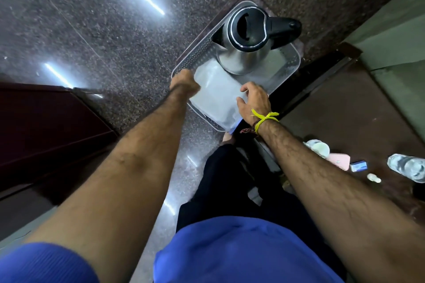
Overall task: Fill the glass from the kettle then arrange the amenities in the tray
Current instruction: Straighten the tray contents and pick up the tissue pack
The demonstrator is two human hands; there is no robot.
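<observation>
Left hand (184, 80) on tray (195, 53) rim (no legible writing)

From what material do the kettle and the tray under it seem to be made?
The kettle has a body that looks like brushed stainless steel, silvery with soft reflections; its lid and handle look like glossy black plastic. The tray seems to be translucent, frosted whitish plastic, with a perforated pattern along its walls, though blur leaves this open. The left hand holds its edge.
</observation>
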